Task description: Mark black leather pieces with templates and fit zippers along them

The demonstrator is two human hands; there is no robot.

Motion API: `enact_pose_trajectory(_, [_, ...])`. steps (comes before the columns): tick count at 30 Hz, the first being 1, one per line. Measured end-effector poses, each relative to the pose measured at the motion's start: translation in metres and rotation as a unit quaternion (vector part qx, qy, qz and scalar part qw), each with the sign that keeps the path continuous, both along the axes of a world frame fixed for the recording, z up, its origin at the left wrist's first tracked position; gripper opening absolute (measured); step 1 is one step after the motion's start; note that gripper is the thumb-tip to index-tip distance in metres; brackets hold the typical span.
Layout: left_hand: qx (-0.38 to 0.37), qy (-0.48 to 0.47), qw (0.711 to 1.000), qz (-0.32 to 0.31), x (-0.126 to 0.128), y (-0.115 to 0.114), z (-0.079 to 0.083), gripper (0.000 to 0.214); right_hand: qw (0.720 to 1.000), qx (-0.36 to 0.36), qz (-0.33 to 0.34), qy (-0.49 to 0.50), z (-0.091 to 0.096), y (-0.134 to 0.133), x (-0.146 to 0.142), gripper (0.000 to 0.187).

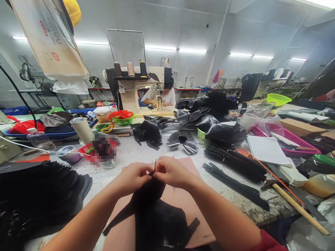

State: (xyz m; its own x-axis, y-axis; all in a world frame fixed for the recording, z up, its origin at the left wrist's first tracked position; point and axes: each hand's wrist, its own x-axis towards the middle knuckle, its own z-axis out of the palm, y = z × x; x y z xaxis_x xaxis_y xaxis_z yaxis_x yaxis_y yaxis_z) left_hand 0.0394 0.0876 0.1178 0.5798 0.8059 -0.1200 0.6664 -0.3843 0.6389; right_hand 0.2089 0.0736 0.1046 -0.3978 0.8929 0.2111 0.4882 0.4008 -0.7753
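Observation:
My left hand and my right hand meet near the middle of the view, each pinching the upper edge of a black leather piece. A thin strip of its edge sticks up between my fingertips. The piece hangs down toward me, with a narrow strap-like end out to the lower left and another to the lower right. Its glossy lower part lies over a pink board on the worktable. My fingers hide part of the gripped edge.
Stacked black pieces stand at left. Black strips, a hammer and a notebook lie at right. Shaped black leather parts are ahead. Behind them, a person sits at a sewing machine.

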Motion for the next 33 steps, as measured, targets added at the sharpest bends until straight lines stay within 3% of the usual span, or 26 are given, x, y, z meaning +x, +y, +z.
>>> enact_pose_trajectory(4, [-0.005, -0.038, 0.999, 0.028, 0.0, -0.004, 0.002, 0.029, 0.998, 0.0, -0.048, 0.045, -0.005, -0.002, 0.001, 0.015])
enact_pose_trajectory(7, [-0.004, -0.065, 0.997, 0.039, 0.0, -0.007, 0.003, 0.028, 0.988, -0.03, -0.037, 0.149, -0.013, -0.003, -0.001, 0.035])
enact_pose_trajectory(10, [0.034, -0.04, 0.998, 0.041, 0.002, -0.011, 0.004, 0.024, 0.978, 0.074, -0.038, 0.193, -0.022, -0.007, -0.008, 0.041])
enact_pose_trajectory(13, [0.083, 0.005, 0.996, 0.043, 0.003, -0.015, 0.005, 0.02, 0.963, 0.213, -0.096, 0.134, -0.028, -0.013, -0.016, 0.032])
enact_pose_trajectory(16, [0.117, 0.031, 0.991, 0.054, 0.002, -0.018, 0.008, 0.017, 0.955, 0.262, -0.084, 0.115, -0.028, -0.015, -0.016, 0.029])
enact_pose_trajectory(20, [0.156, 0.012, 0.987, 0.042, -0.006, -0.024, 0.01, 0.022, 0.983, 0.108, -0.038, 0.14, -0.026, -0.01, -0.004, 0.06])
enact_pose_trajectory(21, [0.169, -0.004, 0.985, 0.044, -0.008, -0.025, 0.01, 0.023, 0.99, 0.063, -0.014, 0.122, -0.026, -0.009, -0.003, 0.061])
enact_pose_trajectory(25, [0.24, -0.038, 0.968, 0.061, -0.019, -0.027, 0.008, 0.029, 0.988, -0.027, 0.107, 0.104, -0.031, -0.007, -0.009, 0.017])
enact_pose_trajectory(27, [0.297, -0.051, 0.948, 0.098, -0.027, -0.027, 0.007, 0.03, 0.986, -0.035, 0.078, 0.147, -0.031, -0.004, -0.016, 0.018])
enact_pose_trajectory(29, [0.36, -0.07, 0.915, 0.165, -0.04, -0.027, 0.006, 0.045, 0.983, -0.042, 0.027, 0.179, -0.025, 0.007, -0.021, 0.015])
enact_pose_trajectory(31, [0.403, -0.082, 0.88, 0.238, -0.054, -0.031, 0.0, 0.064, 0.979, -0.048, -0.023, 0.194, -0.01, 0.032, -0.023, 0.011])
enact_pose_trajectory(33, [0.407, -0.078, 0.861, 0.296, -0.069, -0.036, -0.011, 0.063, 0.975, -0.052, -0.081, 0.199, 0.011, 0.073, -0.02, 0.008])
